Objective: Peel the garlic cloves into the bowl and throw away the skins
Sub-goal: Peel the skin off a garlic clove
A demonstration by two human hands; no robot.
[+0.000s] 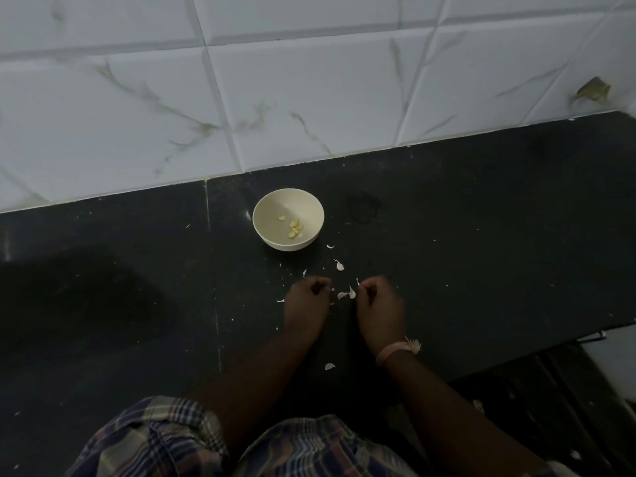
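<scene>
A small white bowl [288,224] stands on the dark counter [464,235] near the tiled wall, with several peeled yellowish garlic cloves [294,228] inside. Just in front of it both hands rest on the counter with fingers curled. My left hand [306,299] shows a small white bit at its fingertips, apparently a garlic clove [331,289]. My right hand [378,304] pinches a thin garlic skin [358,281]. Loose skins [347,293] lie between the hands, and more skins [339,265] lie toward the bowl.
White marble-look wall tiles [275,98] rise behind the counter. The counter's edge drops off at the right [585,335]. One skin piece [329,366] lies between my forearms. Small white flecks dot the counter. My checked clothing [165,438] fills the bottom.
</scene>
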